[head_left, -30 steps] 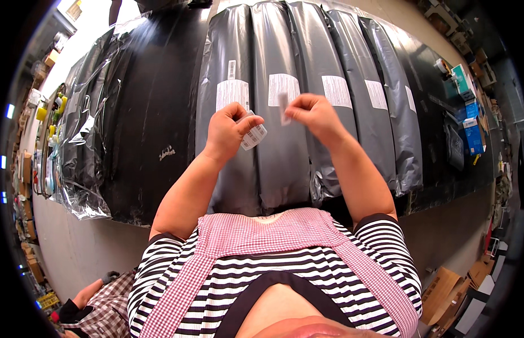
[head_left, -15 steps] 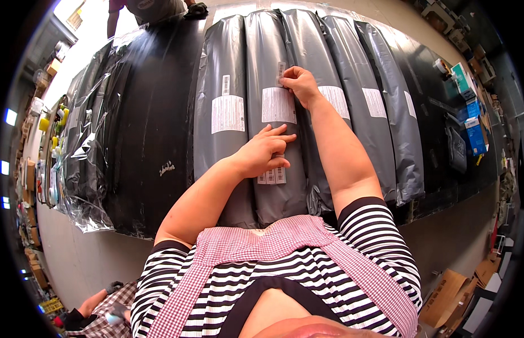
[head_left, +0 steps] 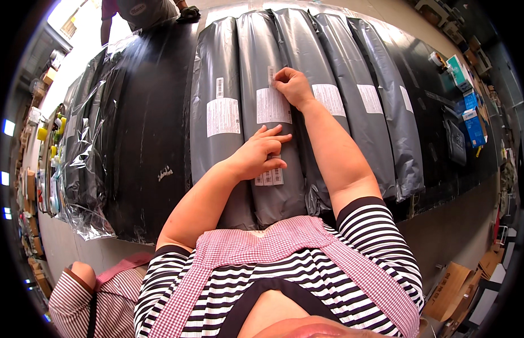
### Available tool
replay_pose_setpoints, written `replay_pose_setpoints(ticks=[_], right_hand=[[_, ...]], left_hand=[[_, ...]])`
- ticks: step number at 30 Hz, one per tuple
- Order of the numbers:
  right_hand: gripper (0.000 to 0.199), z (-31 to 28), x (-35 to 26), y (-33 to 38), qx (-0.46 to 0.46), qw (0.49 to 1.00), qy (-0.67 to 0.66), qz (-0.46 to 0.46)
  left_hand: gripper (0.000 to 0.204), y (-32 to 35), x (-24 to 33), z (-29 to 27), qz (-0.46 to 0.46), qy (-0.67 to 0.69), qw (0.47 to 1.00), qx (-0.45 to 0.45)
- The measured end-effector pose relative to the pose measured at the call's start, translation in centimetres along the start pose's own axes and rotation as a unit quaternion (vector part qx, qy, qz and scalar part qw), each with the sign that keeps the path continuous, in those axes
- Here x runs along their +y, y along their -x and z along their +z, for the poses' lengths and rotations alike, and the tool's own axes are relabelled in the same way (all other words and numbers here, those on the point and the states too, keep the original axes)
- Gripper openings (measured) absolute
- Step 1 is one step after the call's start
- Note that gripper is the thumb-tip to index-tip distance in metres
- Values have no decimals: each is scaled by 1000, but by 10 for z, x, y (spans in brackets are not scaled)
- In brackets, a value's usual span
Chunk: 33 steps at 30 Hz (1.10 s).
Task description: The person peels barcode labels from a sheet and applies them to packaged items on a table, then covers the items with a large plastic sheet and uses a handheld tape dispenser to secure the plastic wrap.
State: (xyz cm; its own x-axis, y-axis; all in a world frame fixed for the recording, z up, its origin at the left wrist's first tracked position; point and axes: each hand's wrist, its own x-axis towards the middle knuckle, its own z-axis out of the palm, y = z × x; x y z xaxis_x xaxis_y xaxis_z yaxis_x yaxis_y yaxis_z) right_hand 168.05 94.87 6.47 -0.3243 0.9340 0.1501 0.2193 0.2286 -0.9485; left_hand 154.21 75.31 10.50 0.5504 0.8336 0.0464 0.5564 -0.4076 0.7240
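Long grey plastic-wrapped packages lie side by side before me. On the second from the left (head_left: 276,205), my right hand (head_left: 294,88) is closed in a pinch at the edge of a small barcode label (head_left: 271,74). That label lies just above a larger white printed label (head_left: 272,107). My left hand (head_left: 257,153) rests lower on the same package, fingers spread. Its thumb is by a small sheet of barcode stickers (head_left: 269,178), partly covered by the hand. The leftmost package (head_left: 217,155) bears its own barcode label (head_left: 220,88) and white label (head_left: 223,117).
The packages lie on a black table (head_left: 146,129). Clear plastic film (head_left: 84,186) covers dark rolls at left. Blue boxes (head_left: 474,127) and a teal box (head_left: 459,73) stand at right. One person (head_left: 146,11) is across the table; another (head_left: 98,298) is at lower left.
My hands keep nearly the same places on the package, while the view shifts slightly. At lower left, a person in a checked garment is gone from view and one in stripes appears.
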Motion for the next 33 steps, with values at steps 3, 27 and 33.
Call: replay_pose_setpoints(ticks=[3,27,33], right_hand=[[10,0,-4,2,-6,1000,23,-8],[33,-32,-50,9,-23,999,-3,26],[33,-62,-98,149,-203,978,-38,26]], left_hand=[[40,0,-1,0,9,-1,1000,3],[26,3,-5,-5,-119,313,932,138],[22,-19,25,4,-60,414,875,245]])
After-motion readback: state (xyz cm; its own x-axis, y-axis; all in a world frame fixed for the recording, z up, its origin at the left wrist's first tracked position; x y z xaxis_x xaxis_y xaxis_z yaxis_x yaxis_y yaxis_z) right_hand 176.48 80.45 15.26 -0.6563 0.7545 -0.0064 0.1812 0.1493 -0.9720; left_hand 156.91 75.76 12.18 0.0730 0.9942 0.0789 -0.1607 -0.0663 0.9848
